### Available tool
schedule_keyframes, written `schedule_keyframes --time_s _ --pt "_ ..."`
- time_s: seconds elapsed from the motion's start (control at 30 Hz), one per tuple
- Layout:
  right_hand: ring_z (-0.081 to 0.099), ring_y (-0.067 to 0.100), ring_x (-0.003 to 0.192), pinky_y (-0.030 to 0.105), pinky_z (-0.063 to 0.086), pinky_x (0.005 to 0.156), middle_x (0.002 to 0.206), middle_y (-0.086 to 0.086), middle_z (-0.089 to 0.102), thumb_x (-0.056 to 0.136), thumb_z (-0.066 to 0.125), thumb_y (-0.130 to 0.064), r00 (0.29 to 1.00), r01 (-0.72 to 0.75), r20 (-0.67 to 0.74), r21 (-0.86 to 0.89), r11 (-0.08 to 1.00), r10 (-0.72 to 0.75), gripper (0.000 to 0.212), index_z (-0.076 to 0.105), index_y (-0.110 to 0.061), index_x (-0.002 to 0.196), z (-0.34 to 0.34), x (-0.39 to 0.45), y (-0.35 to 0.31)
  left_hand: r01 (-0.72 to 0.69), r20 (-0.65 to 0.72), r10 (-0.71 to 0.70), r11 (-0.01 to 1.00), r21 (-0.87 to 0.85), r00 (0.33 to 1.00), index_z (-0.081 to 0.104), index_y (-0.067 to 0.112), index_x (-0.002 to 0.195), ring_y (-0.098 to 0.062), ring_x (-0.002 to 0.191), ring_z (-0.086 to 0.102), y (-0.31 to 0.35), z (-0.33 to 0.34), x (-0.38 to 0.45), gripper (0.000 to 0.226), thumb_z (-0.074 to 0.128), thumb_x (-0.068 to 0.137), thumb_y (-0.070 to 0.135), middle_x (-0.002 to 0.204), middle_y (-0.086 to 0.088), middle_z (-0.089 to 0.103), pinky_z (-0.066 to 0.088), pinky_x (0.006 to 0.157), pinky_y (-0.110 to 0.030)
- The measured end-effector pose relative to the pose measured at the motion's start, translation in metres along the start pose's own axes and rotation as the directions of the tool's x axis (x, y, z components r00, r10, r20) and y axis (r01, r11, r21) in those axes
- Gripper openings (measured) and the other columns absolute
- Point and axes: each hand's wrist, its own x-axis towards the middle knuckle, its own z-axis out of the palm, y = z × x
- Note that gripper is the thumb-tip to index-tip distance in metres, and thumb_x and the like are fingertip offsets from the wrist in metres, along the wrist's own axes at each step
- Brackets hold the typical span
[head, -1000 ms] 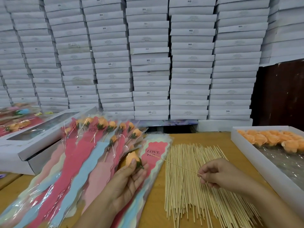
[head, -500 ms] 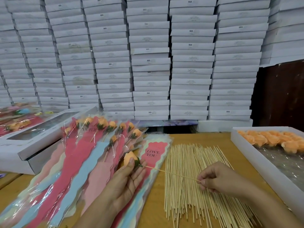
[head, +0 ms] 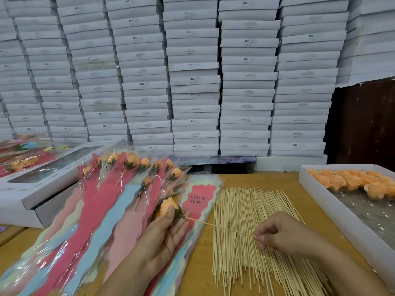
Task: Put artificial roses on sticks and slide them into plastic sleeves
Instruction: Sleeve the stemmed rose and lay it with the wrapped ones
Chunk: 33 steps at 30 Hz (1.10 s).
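One head-worn wide-angle view looks forward and down, close over a wooden table [head: 245, 178]; stacked white boxes [head: 192, 82] fill the frame toward twelve o'clock.

Lighting: bright, even, overhead; shadows soft and faint. Glare: small highlights on plastic sleeves [head: 119, 178] and on wrap inside the tray [head: 320, 201]. Focus: sharp centrally. Distortion: wide-angle bowing of stacked boxes [head: 192, 82] towards the edges.

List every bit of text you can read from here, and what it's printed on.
"LOVE YOU": pink card in the top empty sleeve.
"SGS": small labels on the stacked white boxes.
"LOVE YOU", partly hidden: filled sleeves.
Fine print on the box edges: too small to read.
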Motion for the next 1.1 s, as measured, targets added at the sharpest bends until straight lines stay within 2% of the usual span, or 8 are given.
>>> schedule_keyframes --time_s 0.2,0.67,0.8,0.9,1.0,1.1 --pt "0.057 -0.001 0.056 0.016 0.045 0.058 0.075 -0.002 0.076 0.093 0.061 -0.005 1.000 0.011 -0.002 -0.011 1.000 -0.011 0.030 0.076 -0.021 0.073 -0.0001 0.0011 0.0007 -0.001 -0.003 0.001 1.000 -0.004 1.000 0.063 -0.004 0.111 -0.024 0.088 0.077 0.0011 0.0011 -0.0010 0.038 0.065 0.078 0.013 0.107 -0.024 0.074 0.064 0.065 -0.034" --pt "0.059 -0.001 0.058 0.016 0.047 0.058 0.078 -0.001 0.077 0.093 0.062 -0.006 1.000 0.011 0.002 -0.003 1.000 -0.011 0.025 0.076 -0.020 0.078 0.0002 0.0045 0.0048 -0.008 -0.015 0.008 1.000 0.001 1.000 0.063 -0.004 0.113 -0.023 0.087 0.077 0.0012 0.0023 -0.0022 0.038 0.064 0.079 0.013 0.106 -0.024 0.074 0.064 0.068 -0.034" --pt "0.058 0.000 0.060 0.018 0.046 0.060 0.080 -0.001 0.077 0.093 0.063 -0.008 1.000 0.004 -0.001 -0.018 1.000 -0.004 0.024 0.078 -0.017 0.078 0.0000 0.0037 0.0045 -0.010 -0.015 0.010 1.000 -0.006 1.000 0.064 -0.004 0.111 -0.025 0.089 0.077 0.0025 0.0013 -0.0025 0.037 0.065 0.078 0.013 0.108 -0.024 0.073 0.064 0.063 -0.033" --pt "0.058 -0.003 0.058 0.014 0.045 0.058 0.076 -0.003 0.076 0.094 0.062 -0.008 1.000 0.015 0.005 -0.019 1.000 -0.015 0.028 0.077 -0.021 0.073 0.0001 0.0030 0.0026 -0.013 -0.017 0.012 1.000 -0.004 1.000 0.063 -0.003 0.112 -0.024 0.090 0.076 0.0026 0.0011 -0.0022 0.037 0.065 0.078 0.013 0.110 -0.024 0.073 0.064 0.062 -0.032" --pt "0.057 -0.006 0.057 0.012 0.043 0.057 0.076 -0.005 0.076 0.094 0.061 -0.008 1.000 0.016 0.006 -0.039 0.999 -0.016 0.027 0.076 -0.021 0.076 0.0006 0.0030 0.0016 -0.014 -0.022 0.014 1.000 0.000 1.000 0.064 -0.003 0.107 -0.024 0.088 0.077 0.0020 0.0018 -0.0019 0.034 0.065 0.077 0.013 0.108 -0.024 0.074 0.063 0.061 -0.032" --pt "0.057 -0.002 0.059 0.018 0.045 0.061 0.077 -0.006 0.076 0.094 0.061 -0.009 1.000 0.015 0.002 -0.055 0.998 -0.015 0.026 0.077 -0.021 0.076 0.0002 0.0027 0.0017 -0.015 -0.018 0.015 1.000 -0.002 1.000 0.065 -0.003 0.102 -0.024 0.086 0.077 0.0016 0.0021 -0.0022 0.030 0.065 0.077 0.012 0.106 -0.024 0.074 0.063 0.060 -0.032"
